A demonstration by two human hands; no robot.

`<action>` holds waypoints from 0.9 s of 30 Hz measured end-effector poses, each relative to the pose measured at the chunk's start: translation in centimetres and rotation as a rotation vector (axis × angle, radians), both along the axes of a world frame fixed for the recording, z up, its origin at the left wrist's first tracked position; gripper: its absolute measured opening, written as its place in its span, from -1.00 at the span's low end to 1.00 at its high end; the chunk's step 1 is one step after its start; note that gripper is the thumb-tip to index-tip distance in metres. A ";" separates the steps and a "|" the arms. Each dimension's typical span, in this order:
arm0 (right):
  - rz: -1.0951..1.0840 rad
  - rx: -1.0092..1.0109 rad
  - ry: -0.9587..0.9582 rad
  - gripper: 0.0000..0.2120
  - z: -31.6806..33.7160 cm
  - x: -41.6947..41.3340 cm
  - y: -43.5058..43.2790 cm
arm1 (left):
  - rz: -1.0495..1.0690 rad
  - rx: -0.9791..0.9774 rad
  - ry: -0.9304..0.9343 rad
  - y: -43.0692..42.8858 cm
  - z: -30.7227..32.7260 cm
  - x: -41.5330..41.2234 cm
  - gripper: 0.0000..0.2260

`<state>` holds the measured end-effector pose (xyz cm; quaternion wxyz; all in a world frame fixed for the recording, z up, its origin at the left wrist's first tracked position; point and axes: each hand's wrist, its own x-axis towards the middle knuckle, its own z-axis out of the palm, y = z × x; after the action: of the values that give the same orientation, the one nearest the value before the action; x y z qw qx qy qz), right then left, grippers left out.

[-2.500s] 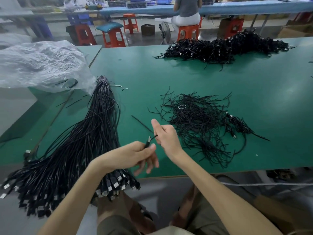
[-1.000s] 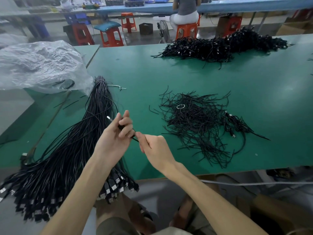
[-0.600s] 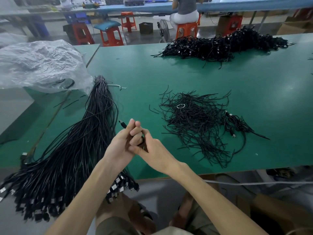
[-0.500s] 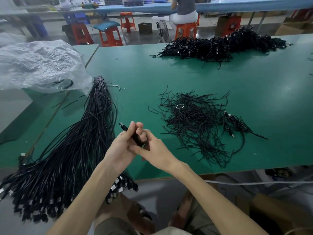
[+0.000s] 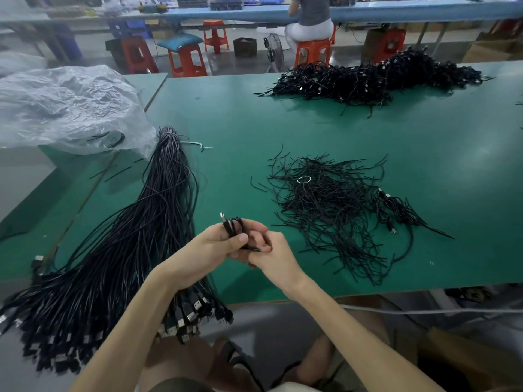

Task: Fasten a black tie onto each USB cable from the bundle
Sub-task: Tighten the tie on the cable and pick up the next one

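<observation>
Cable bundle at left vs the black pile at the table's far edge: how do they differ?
1. The cable bundle lies in long, roughly parallel strands, gathered at its far end; the far pile is a tangled heap.
2. The bundle's connector ends overhang the table's near edge; the far pile lies along its far side.
Shared: black cables with silvery connectors.
</observation>
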<state>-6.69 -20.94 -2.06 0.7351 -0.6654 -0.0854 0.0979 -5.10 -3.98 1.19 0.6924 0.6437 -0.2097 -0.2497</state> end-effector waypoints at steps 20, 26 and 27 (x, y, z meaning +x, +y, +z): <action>-0.178 -0.141 0.045 -0.61 -3.6 1.7 -0.2 | 0.144 -0.097 0.141 -1.1 -5.5 2.4 -0.71; -0.173 -0.133 0.010 -0.65 -4.2 1.5 -0.4 | 0.082 -0.110 0.139 -0.5 -6.0 2.5 -0.70; -0.163 -0.133 0.000 -0.65 -4.1 1.3 -0.4 | 0.080 -0.114 0.138 -0.3 -6.1 2.5 -0.70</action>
<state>-5.34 -21.33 -6.18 0.6948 -0.7175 -0.0240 0.0432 -2.64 -4.25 -4.93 0.7500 0.5925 -0.1492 -0.2532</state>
